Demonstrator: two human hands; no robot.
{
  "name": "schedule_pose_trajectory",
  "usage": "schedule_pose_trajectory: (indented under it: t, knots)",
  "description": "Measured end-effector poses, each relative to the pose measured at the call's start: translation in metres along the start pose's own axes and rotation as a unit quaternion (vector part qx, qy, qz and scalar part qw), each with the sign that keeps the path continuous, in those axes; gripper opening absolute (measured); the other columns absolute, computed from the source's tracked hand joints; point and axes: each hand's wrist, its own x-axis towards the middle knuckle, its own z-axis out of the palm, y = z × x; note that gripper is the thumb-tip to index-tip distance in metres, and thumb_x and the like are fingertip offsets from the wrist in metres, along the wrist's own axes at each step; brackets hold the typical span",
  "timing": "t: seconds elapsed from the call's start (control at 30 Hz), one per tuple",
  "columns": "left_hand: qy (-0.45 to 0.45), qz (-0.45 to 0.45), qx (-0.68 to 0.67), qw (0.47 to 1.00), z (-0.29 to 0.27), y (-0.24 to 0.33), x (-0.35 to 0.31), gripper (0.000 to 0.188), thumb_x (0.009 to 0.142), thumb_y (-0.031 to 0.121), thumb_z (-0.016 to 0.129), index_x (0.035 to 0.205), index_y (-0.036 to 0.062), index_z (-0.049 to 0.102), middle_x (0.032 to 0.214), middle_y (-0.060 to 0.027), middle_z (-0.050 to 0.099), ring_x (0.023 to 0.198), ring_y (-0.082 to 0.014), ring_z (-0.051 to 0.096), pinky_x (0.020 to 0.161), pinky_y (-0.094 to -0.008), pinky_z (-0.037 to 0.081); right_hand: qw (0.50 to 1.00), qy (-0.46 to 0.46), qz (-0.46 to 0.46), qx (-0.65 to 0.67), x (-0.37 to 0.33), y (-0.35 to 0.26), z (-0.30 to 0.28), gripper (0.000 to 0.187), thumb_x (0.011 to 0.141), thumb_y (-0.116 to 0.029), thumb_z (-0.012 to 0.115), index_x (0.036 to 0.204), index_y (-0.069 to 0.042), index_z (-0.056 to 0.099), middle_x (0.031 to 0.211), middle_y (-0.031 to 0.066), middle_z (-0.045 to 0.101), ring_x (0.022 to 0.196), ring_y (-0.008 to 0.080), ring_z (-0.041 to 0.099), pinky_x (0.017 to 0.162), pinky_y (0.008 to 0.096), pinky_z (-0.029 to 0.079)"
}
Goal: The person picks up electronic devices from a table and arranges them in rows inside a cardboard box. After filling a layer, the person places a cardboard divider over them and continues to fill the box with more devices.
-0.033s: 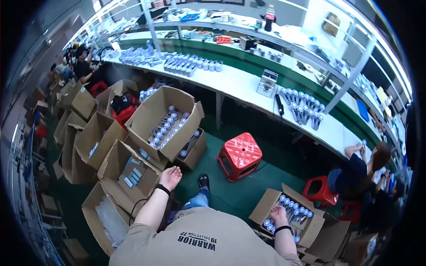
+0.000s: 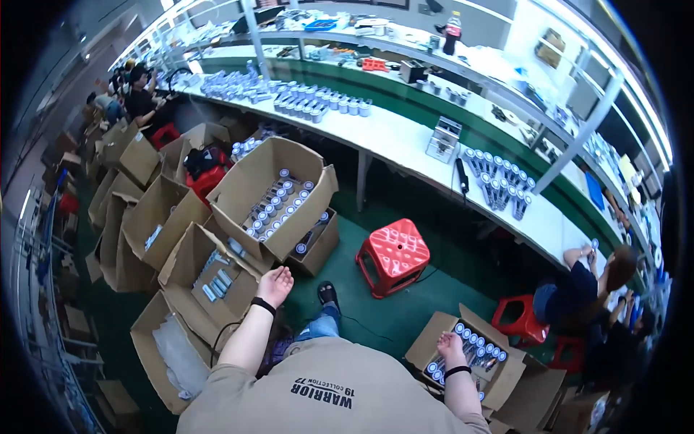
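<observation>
Cylinders (image 2: 466,333), silvery with round blue-and-white caps, look stiff, perhaps slick, best held mid-body; left hand (image 2: 275,286) has fingers loosely open, right hand's (image 2: 452,349) grip unclear.

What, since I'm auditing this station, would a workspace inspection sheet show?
Surface: white bench bearing a metal device and rows of parts.
Job's things: pale-topped parts in the open carton at right.
Clutter: cardboard boxes crowd the floor at left; red stool ahead.
Hands: left hand open, apparently empty; right hand over the carton, grip unclear.
Cables: thin dark cord on the floor near the stool.
Surroundings: people at left and right; shelving above.
</observation>
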Motion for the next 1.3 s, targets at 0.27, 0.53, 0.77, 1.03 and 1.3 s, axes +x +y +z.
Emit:
schedule_pose_trajectory:
  t: [0.27, 0.53, 0.77, 1.03, 1.3]
  knots:
    - [0.209, 0.258, 0.055, 0.942, -0.040, 0.117, 0.118, 0.011, 0.083, 0.009, 0.054, 0.092, 0.0031, 0.057, 0.093, -0.0083, 0.060, 0.088, -0.0200, 0.057, 0.081, -0.0315, 0.046, 0.962, -0.114, 0.150, -0.197, 0.002, 0.102, 0.292, 0.012, 0.086, -0.011, 0.051, 0.084, -0.001, 0.057, 0.077, 0.0085, 0.062, 0.066, 0.0195, 0.055, 0.063, 0.0298, 0.048]
    - [0.336, 0.097, 0.285, 0.892, -0.145, 0.171, 0.246, 0.039, 0.079, 0.018, 0.063, 0.108, -0.0072, 0.058, 0.108, -0.0157, 0.062, 0.098, -0.0277, 0.060, 0.081, -0.0371, 0.048, 0.907, -0.106, 0.184, -0.363, 0.035, 0.155, 0.503, 0.017, 0.090, -0.013, 0.048, 0.090, 0.001, 0.057, 0.078, 0.0100, 0.062, 0.070, 0.0202, 0.057, 0.065, 0.0310, 0.050]
    - [0.311, 0.030, 0.453, 0.835, -0.101, 0.168, 0.250, 0.023, 0.081, 0.019, 0.060, 0.081, -0.0046, 0.063, 0.068, -0.0123, 0.061, 0.055, -0.0211, 0.057, 0.048, -0.0339, 0.042, 0.811, -0.075, 0.071, -0.576, 0.102, 0.174, 0.691, 0.040, 0.088, -0.033, 0.057, 0.103, 0.004, 0.052, 0.093, 0.0148, 0.060, 0.068, 0.0239, 0.059, 0.058, 0.0314, 0.053]
    - [0.332, -0.044, 0.664, 0.669, -0.081, 0.160, 0.263, 0.030, 0.082, 0.023, 0.054, 0.094, -0.0006, 0.068, 0.098, -0.0247, 0.065, 0.097, -0.0378, 0.062, 0.081, -0.0423, 0.050, 0.681, -0.124, 0.102, -0.714, 0.202, 0.195, 0.795, 0.036, 0.089, -0.034, 0.054, 0.103, -0.001, 0.053, 0.074, 0.0142, 0.059, 0.054, 0.0245, 0.058, 0.045, 0.0368, 0.052]
    - [0.085, -0.115, 0.920, 0.364, -0.197, 0.120, 0.311, 0.027, 0.084, 0.020, 0.051, 0.094, 0.0061, 0.071, 0.096, -0.0163, 0.068, 0.092, -0.0325, 0.065, 0.077, -0.0397, 0.052, 0.615, -0.143, 0.079, -0.771, 0.205, 0.206, 0.819, 0.018, 0.088, -0.011, 0.042, 0.098, 0.000, 0.053, 0.073, 0.0150, 0.059, 0.051, 0.0235, 0.057, 0.044, 0.0366, 0.050]
